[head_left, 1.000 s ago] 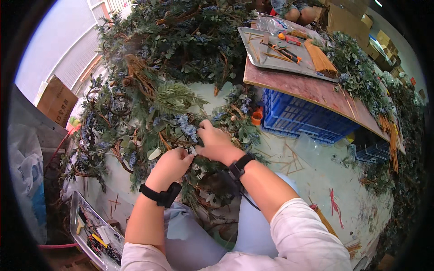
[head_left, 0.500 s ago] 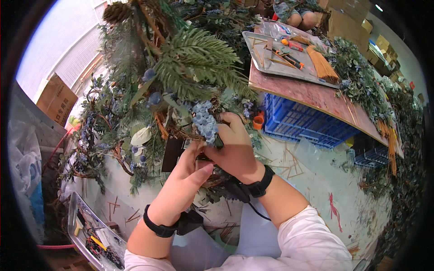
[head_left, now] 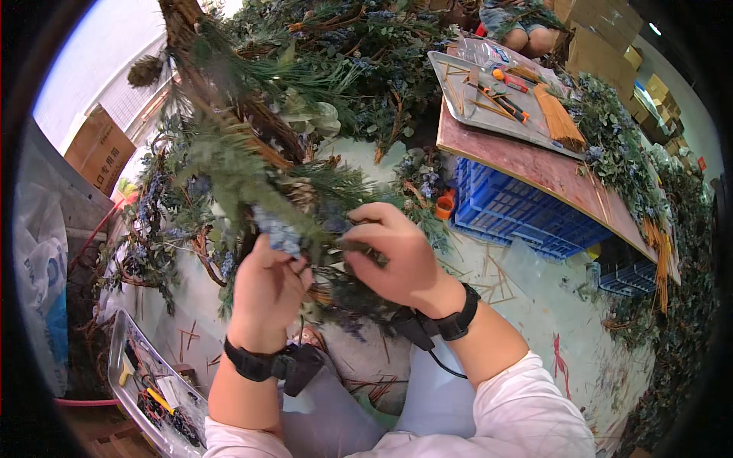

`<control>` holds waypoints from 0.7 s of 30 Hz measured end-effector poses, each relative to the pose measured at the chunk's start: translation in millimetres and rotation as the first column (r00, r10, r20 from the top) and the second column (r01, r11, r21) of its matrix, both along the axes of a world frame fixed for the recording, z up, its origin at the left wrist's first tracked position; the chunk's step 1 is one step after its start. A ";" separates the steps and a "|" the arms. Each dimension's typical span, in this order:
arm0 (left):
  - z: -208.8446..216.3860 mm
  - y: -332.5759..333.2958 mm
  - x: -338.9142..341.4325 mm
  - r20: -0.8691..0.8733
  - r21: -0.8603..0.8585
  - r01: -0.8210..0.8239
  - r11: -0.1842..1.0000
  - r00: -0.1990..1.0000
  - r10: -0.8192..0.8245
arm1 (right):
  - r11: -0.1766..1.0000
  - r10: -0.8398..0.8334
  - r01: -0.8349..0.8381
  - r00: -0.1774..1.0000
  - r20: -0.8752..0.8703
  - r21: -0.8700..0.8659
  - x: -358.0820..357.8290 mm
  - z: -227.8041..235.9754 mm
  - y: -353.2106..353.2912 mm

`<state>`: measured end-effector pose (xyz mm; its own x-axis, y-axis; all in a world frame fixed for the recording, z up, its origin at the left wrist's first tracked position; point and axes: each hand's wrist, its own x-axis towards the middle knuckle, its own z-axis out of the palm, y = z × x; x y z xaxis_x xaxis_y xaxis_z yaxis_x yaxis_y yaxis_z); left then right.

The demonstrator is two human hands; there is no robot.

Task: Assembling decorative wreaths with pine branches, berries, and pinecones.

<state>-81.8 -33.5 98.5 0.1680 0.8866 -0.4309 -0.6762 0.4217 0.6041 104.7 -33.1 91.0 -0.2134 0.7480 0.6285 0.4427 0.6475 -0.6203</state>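
Note:
In front of me is a wreath of brown twigs (head_left: 271, 126) dressed with artificial pine sprigs, green leaves and pine cones. Part of it is smeared by motion. A pale blue berry cluster (head_left: 278, 231) sits low on it. My left hand (head_left: 266, 294) is closed on the wreath just beneath that cluster, thumb and fingers drawn together. To the right, my right hand (head_left: 397, 259) has its fingers curled in a pinch beside the lower foliage. Whatever lies between those fingertips is dark and too blurred to name.
A metal tray (head_left: 466, 107) with pliers and thin brown sticks rests on a board (head_left: 527, 156) over blue crates (head_left: 511, 206). Another tray (head_left: 122, 382) of tools stands at lower left. Berry garlands (head_left: 351, 57) pile up behind, near another person's knees (head_left: 527, 40). A carton (head_left: 99, 151) leans at left.
The wreath has turned and shifted, and its berry cluster is now farther left. My hands have moved apart, the left one going left with the wreath.

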 end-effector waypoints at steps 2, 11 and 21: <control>-17.3 6.5 -15.4 0.010 -0.011 -0.085 0.996 0.996 0.085 | 0.998 -0.033 0.034 0.999 -0.025 0.052 10.3 -1.5 4.2; -84.7 19.2 -54.4 0.288 0.246 0.081 0.966 0.945 -0.153 | 1.000 -0.022 0.023 0.998 -0.056 0.011 11.7 -7.2 12.3; -28.5 7.0 -39.4 -0.961 0.234 0.537 0.810 0.256 0.108 | 0.998 -0.056 0.056 0.994 -0.097 -0.005 14.9 -6.9 7.3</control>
